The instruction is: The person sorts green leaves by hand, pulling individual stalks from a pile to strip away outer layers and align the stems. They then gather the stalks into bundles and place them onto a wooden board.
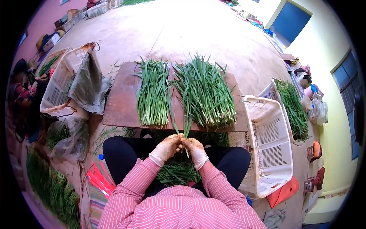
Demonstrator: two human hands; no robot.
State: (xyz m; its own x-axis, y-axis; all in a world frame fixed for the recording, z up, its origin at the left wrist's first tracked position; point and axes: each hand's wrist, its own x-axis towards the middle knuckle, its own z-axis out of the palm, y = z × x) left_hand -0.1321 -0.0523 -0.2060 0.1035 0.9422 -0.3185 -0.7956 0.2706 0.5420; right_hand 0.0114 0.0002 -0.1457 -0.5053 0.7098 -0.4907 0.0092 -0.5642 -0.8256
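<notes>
My left hand (167,148), in a pale stained glove, is closed on a few garlic chives (187,124) in front of my lap. Close against it, my right hand (195,150), gloved too, pinches the same stalks near their pale lower ends. The leaves point away from me toward the low brown board (124,100), and short stem ends poke out below my fingers. On the board lie a narrower pile of chives (152,93) at left and a wider pile (207,93) at right, stem ends facing me. Loose greens (178,172) lie below my hands between my knees.
A white plastic crate (271,147) stands at my right, with a crate of chives (291,110) behind it. Another crate (61,86), draped with grey cloth (87,82), stands at left. Red strips (100,179) and bunched greens (51,183) lie at lower left. A person (24,93) sits far left.
</notes>
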